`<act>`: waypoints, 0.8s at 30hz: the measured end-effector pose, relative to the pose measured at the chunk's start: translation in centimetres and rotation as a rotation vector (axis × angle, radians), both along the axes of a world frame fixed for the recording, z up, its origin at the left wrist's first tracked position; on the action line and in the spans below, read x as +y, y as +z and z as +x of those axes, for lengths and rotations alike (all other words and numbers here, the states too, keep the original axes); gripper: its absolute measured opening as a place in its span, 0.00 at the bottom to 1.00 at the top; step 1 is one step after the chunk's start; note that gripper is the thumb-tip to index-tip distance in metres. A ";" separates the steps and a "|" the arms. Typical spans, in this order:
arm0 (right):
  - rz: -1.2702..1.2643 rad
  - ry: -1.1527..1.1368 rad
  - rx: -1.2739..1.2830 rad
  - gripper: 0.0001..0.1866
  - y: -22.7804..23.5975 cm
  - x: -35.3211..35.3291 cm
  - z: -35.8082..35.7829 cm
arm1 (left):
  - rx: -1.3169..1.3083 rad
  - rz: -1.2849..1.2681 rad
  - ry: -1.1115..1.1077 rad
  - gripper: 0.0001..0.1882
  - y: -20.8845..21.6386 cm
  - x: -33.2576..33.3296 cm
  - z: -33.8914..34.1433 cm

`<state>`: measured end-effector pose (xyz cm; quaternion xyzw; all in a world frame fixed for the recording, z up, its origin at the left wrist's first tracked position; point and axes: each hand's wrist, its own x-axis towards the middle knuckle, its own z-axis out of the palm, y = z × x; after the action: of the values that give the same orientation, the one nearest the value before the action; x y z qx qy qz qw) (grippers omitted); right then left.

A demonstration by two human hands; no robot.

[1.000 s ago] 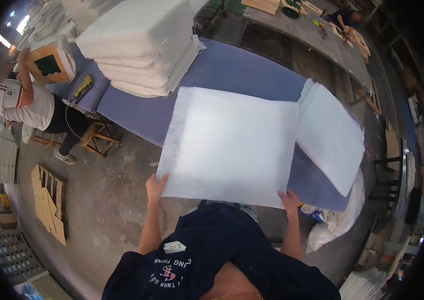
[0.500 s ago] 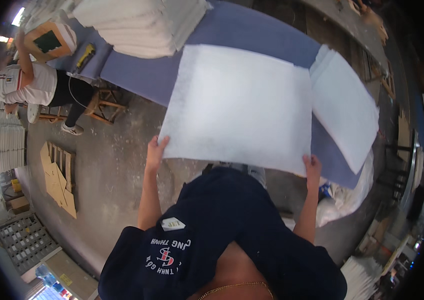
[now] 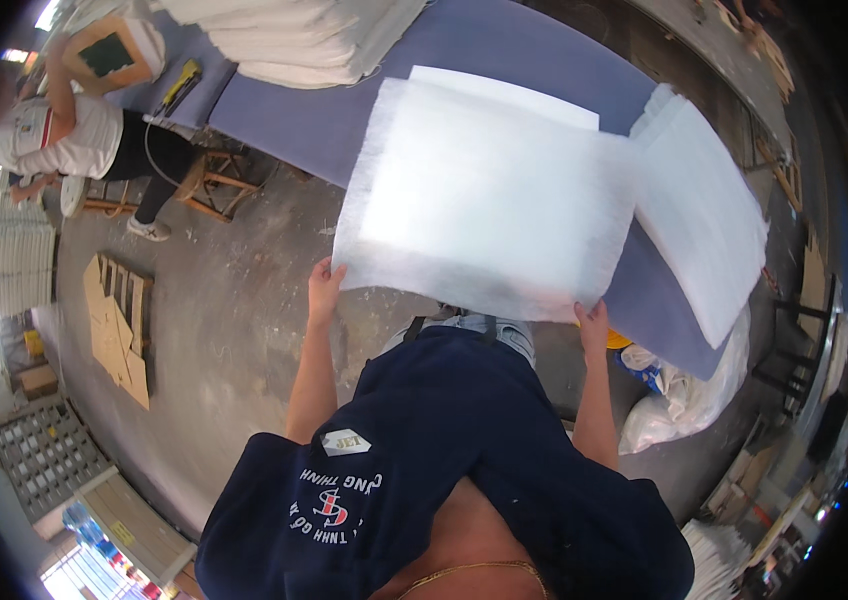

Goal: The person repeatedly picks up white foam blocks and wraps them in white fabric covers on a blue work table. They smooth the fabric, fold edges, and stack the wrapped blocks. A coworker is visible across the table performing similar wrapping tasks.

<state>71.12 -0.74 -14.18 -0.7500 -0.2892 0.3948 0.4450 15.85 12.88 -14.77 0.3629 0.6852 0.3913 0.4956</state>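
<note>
White fibre padding sheet (image 3: 489,195) is what we hold: our left hand (image 3: 324,285) is clenched on its near left corner, our right hand (image 3: 594,325) on its near right corner. It spreads ahead of both, long axis left-to-right, over the purple tabletop (image 3: 344,115), both equally near.

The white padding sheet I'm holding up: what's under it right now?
Under the white padding sheet lies the blue-covered table, with another white sheet's edge peeking out behind. Left hand and right hand grip its near corners. Anything else beneath is covered.
</note>
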 end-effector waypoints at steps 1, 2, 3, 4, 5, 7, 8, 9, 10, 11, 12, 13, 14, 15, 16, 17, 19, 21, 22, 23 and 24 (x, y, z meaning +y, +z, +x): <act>-0.047 -0.028 -0.016 0.32 -0.1 -0.1 0.2 | 0.024 -0.017 0.010 0.26 0.0 -0.6 0.2; -0.090 -0.060 -0.035 0.32 -0.9 -0.4 1.4 | 0.045 -0.032 0.015 0.28 -0.4 -0.9 0.3; -0.131 -0.089 -0.052 0.33 -1.6 -0.6 2.6 | 0.069 -0.044 0.025 0.30 -0.9 -1.3 0.5; -0.136 -0.067 -0.120 0.33 -2.1 -0.9 3.7 | 0.094 -0.123 0.037 0.31 -1.3 -2.3 0.7; -0.137 -0.052 -0.190 0.33 -2.3 -1.3 4.7 | 0.118 -0.199 0.045 0.32 -1.8 -3.6 1.4; -0.134 -0.057 -0.238 0.33 -2.2 -1.7 6.3 | 0.141 -0.311 -0.016 0.31 -2.2 -6.5 2.5; -0.129 -0.073 -0.219 0.32 -2.0 -1.5 7.1 | 0.142 -0.347 -0.082 0.30 -2.3 -7.8 3.1; -0.133 -0.079 -0.204 0.31 -1.6 -1.4 7.8 | 0.146 -0.337 -0.240 0.27 -2.0 -8.6 3.7; -0.066 -0.127 -0.191 0.30 -1.1 -1.5 8.4 | 0.150 -0.333 -0.398 0.25 -1.9 -9.6 4.6; 0.013 -0.158 -0.168 0.29 -0.4 -0.5 8.4 | 0.017 -0.316 -0.466 0.17 -1.9 -10.1 5.1; -0.012 -0.219 -0.167 0.26 -0.5 0.0 9.3 | -0.037 -0.450 -0.630 0.17 -1.4 -9.6 5.2; -0.029 -0.201 -0.144 0.25 1.9 1.9 8.1 | -0.120 -0.499 -0.656 0.18 -1.4 -10.1 5.3; 0.091 -0.227 -0.123 0.25 -0.7 1.6 10.6 | -0.049 -0.531 -0.788 0.20 0.7 -7.8 7.2; 0.100 -0.214 -0.099 0.25 -2.4 2.4 12.2 | 0.027 -0.444 -0.882 0.20 2.7 -5.1 8.4; 0.085 -0.232 -0.014 0.25 -1.0 4.9 11.0 | 0.097 -0.380 -0.957 0.21 4.4 -3.8 9.5; 0.072 -0.263 0.047 0.25 2.5 7.0 9.3 | 0.076 -0.307 -0.901 0.20 6.3 -1.6 10.6; 0.130 -0.180 -0.040 0.26 4.7 11.4 9.7 | 0.015 -0.137 -0.840 0.18 10.5 3.9 13.1; 0.125 -0.057 -0.079 0.29 7.8 15.8 8.1 | 0.119 0.137 -0.741 0.16 12.1 9.2 13.3; 0.125 -0.047 -0.069 0.31 7.4 17.7 8.6 | 0.140 0.229 -0.660 0.16 12.6 12.1 13.7; 0.117 -0.033 -0.058 0.32 7.1 19.7 8.8 | 0.165 0.287 -0.519 0.18 12.2 14.8 13.8; 0.116 -0.029 -0.051 0.33 7.0 21.5 9.2 | 0.176 0.347 -0.423 0.20 12.3 17.3 14.1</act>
<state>80.29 20.78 -7.18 -0.7369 -0.3116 0.3518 0.4859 29.95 30.23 -2.45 0.6096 0.5577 0.3576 0.4353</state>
